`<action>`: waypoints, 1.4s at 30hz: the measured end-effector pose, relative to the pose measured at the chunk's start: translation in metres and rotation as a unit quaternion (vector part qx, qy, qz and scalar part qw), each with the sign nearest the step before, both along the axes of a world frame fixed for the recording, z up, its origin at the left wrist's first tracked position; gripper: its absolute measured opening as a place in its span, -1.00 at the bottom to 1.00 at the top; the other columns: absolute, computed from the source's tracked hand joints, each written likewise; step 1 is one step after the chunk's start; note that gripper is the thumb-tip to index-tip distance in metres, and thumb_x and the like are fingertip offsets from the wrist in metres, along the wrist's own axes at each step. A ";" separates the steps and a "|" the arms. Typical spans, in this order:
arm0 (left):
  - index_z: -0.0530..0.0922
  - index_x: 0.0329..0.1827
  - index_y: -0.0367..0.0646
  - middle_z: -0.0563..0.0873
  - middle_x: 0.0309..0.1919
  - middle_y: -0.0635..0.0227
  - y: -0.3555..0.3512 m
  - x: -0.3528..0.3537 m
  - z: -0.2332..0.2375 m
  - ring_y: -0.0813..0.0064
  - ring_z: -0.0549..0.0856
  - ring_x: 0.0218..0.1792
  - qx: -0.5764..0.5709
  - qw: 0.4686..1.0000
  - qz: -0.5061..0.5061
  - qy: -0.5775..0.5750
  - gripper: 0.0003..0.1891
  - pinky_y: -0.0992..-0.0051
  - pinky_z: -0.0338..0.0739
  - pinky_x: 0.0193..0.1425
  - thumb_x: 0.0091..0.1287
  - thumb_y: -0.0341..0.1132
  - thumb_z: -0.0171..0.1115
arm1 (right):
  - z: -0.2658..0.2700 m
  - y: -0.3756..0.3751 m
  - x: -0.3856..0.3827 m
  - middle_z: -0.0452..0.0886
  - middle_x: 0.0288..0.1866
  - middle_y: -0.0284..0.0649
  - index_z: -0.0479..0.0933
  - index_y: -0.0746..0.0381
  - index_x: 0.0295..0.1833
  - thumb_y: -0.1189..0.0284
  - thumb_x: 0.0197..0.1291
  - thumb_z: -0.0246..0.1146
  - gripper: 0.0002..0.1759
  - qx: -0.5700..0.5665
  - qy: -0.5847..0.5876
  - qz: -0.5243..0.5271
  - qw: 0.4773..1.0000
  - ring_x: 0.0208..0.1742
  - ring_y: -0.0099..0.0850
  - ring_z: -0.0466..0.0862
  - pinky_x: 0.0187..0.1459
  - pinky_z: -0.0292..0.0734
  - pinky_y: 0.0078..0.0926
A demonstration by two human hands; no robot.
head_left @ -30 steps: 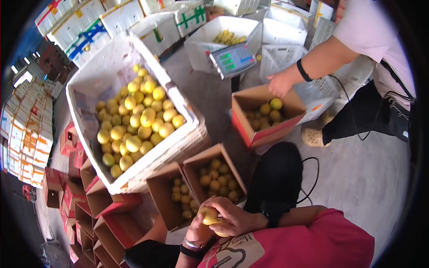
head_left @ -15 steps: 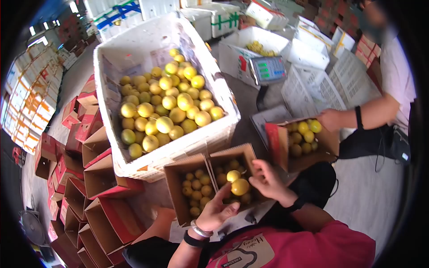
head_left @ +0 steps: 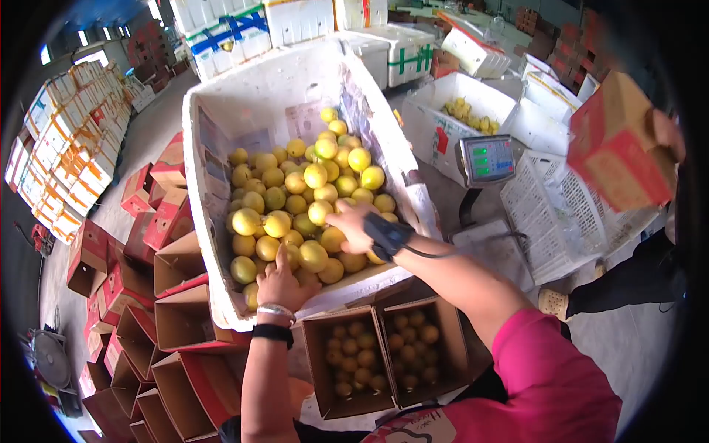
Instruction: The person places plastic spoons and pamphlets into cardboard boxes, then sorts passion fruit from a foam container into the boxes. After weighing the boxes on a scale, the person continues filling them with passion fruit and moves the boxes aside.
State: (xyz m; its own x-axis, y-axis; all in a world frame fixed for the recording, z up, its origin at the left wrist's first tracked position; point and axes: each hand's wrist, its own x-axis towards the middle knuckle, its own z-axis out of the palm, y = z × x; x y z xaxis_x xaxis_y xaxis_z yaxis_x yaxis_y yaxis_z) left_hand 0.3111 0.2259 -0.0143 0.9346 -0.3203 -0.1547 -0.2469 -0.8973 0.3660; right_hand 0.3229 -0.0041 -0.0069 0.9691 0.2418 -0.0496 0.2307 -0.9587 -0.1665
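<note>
A big white foam crate (head_left: 221, 140) fills the middle of the scene, tilted toward the person and heaped with yellow fruit (head_left: 306, 181) in its near half. Left of it, open red cartons (head_left: 159, 295) stand in rows. To the right lie white plastic baskets (head_left: 561, 214), and above them a co-worker holds a red box (head_left: 617, 151) in the air, blurred. A scale (head_left: 486, 159) with a green display stands on a post between the crate and the baskets. Just near the crate, by the person's body, two small boxes (head_left: 347, 325) sit side by side, each partly filled with the same fruit.

Both hands are inside the crate, on the near part of the heap. The left hand (head_left: 284, 282) lies on fruit at the near rim, fingers apart, one finger stretched up between two fruits. The right hand (head_left: 353, 225), a dark strap on its wrist, rests farther in and to the right. Its fingers are curled down over the fruit; whether they grip one cannot be told.
</note>
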 end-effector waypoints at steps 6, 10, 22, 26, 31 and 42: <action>0.15 0.47 0.22 0.50 0.14 -0.13 -0.034 0.011 0.012 -0.09 0.53 0.15 0.166 0.986 -0.003 0.004 0.11 0.10 0.50 0.15 -0.20 0.31 0.47 | -0.010 0.048 0.032 0.61 -0.06 -0.11 0.71 0.13 -0.20 0.24 0.00 0.25 -0.71 -0.174 0.018 -0.031 0.984 0.09 0.06 0.44 -0.37 0.45 0.26; 0.31 0.39 0.15 0.42 0.20 -0.14 -0.030 0.007 0.006 -0.12 0.55 0.12 0.086 0.995 -0.010 -0.041 0.00 0.09 0.51 0.15 -0.16 0.34 0.42 | 0.000 0.045 0.027 0.52 0.19 -0.25 0.65 0.13 0.02 0.23 0.19 0.13 -0.64 -0.190 0.066 0.004 0.980 0.22 0.01 0.32 -0.25 0.41 0.28; 0.32 0.39 0.04 0.37 0.24 -0.06 -0.023 0.019 -0.007 0.00 0.59 0.11 0.035 0.997 -0.051 -0.049 -0.05 0.19 0.57 0.11 -0.09 0.23 0.44 | 0.007 -0.064 -0.191 0.64 -0.02 -0.22 0.54 0.27 0.10 0.05 0.05 0.44 -0.38 0.474 0.272 0.102 0.831 -0.01 -0.47 0.61 0.07 0.48 -0.50; 0.27 0.44 -0.01 0.27 0.35 -0.09 -0.028 0.016 -0.009 -0.04 0.55 0.19 0.063 0.996 -0.028 -0.053 0.03 0.17 0.50 0.22 -0.05 0.41 0.30 | -0.088 -0.043 -0.226 0.64 -0.27 -0.14 0.52 0.34 0.10 0.02 0.14 0.32 -0.37 0.387 0.459 -0.143 0.787 -0.31 -0.43 0.68 -0.36 0.57 -0.52; 0.29 0.42 -0.05 0.33 0.31 -0.15 -0.030 0.016 -0.013 -0.08 0.53 0.20 0.066 0.995 -0.018 -0.072 -0.01 0.14 0.48 0.21 0.04 0.44 0.19 | -0.247 0.001 -0.202 0.63 -0.04 -0.03 0.51 0.35 0.10 0.26 0.27 0.11 -0.57 0.306 0.270 -0.458 0.790 -0.06 -0.19 0.65 -0.14 0.64 -0.25; 0.35 0.36 -0.09 0.40 0.21 -0.10 -0.039 0.010 -0.008 -0.07 0.58 0.11 0.054 0.995 -0.010 -0.080 -0.09 0.13 0.50 0.16 0.08 0.38 0.22 | -0.428 0.009 -0.203 0.58 0.06 -0.06 0.53 0.34 0.08 0.38 0.37 -0.10 -0.62 0.201 0.113 -0.216 0.949 0.03 -0.29 0.60 -0.08 0.58 -0.26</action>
